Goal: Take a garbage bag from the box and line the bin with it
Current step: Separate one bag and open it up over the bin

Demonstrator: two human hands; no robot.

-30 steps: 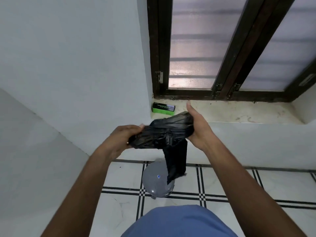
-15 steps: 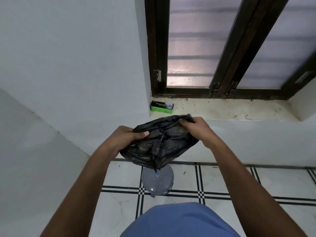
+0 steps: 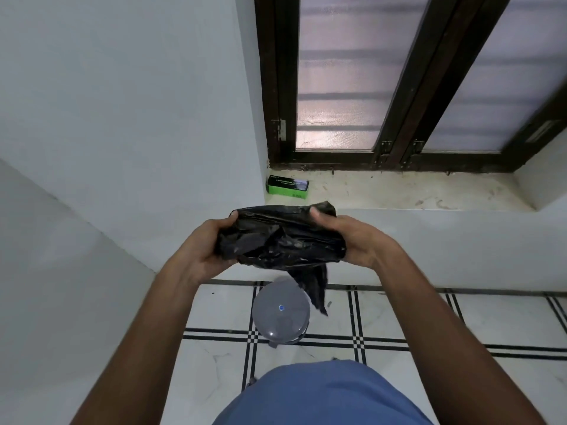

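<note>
A black garbage bag (image 3: 280, 237), still bunched and crumpled, is held up in front of the person, above the floor. The left hand (image 3: 204, 251) grips its left end and the right hand (image 3: 352, 237) grips its right end, fingers curled round the plastic. One loose corner hangs over the grey bin (image 3: 280, 312) below, whose lid is shut. Farther off, the green box (image 3: 287, 187) lies on the window sill (image 3: 399, 191).

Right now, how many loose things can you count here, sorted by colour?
Black: 1, the garbage bag, held by the left hand and right hand
Green: 1, the box on the window sill
Grey: 1, the bin, lid shut, on the floor
Total: 3
</note>
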